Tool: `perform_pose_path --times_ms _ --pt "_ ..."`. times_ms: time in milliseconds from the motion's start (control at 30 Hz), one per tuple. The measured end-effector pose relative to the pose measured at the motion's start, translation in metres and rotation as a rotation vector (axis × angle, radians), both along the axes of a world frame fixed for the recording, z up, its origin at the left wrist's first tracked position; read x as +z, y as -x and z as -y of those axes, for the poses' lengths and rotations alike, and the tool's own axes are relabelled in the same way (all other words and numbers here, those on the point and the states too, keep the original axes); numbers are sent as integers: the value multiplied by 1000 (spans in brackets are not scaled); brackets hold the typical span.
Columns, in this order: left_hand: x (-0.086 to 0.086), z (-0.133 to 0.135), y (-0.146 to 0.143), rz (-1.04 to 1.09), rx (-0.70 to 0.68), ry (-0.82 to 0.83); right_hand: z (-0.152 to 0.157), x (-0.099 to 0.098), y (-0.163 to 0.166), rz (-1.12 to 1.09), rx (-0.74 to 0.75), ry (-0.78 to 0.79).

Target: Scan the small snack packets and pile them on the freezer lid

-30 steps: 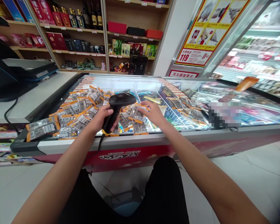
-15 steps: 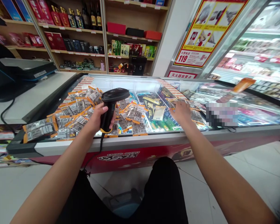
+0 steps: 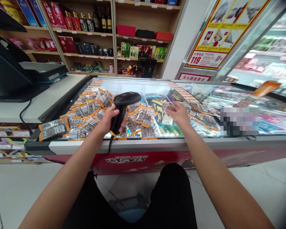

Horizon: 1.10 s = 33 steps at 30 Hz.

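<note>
My left hand is wrapped round the handle of a black barcode scanner, held upright over the glass-topped freezer; its cable hangs down in front. My right hand is over the middle of the freezer, fingers pinched at a small clear packet, blurred and partly covered by the fingers. To the left and under the scanner lies a heap of clear packets with orange edges. More such packets lie to the right of my right hand.
A checkout counter with a dark machine stands at left. The freezer's front rim runs across before my knees. At right, a blurred orange-edged packet is held up near a pixelated patch. Stocked shelves stand behind.
My right hand has moved left from the right-hand packets towards the scanner, with a packet at its fingers. The left hand still holds the scanner. The view has shifted a little left.
</note>
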<state>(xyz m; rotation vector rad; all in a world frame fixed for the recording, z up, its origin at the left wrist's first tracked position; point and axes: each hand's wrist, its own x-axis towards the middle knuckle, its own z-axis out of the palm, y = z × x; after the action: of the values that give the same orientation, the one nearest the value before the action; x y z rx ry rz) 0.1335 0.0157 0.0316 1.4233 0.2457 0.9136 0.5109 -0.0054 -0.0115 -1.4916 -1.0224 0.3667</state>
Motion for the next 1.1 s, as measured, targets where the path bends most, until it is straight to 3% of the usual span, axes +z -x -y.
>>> perform_pose_path --times_ms 200,300,600,833,1100 --pt "1 2 0 -33 -68 10 -4 20 65 -512 255 -128" --pt "0 5 2 -92 -157 10 -11 27 85 -637 323 -184" --pt "-5 6 4 -219 -310 42 -22 31 119 -550 206 -320" --pt "-8 5 5 -211 -316 27 -22 37 138 -555 212 -286" --pt "-5 6 4 -251 -297 28 -24 36 138 -524 217 -265"
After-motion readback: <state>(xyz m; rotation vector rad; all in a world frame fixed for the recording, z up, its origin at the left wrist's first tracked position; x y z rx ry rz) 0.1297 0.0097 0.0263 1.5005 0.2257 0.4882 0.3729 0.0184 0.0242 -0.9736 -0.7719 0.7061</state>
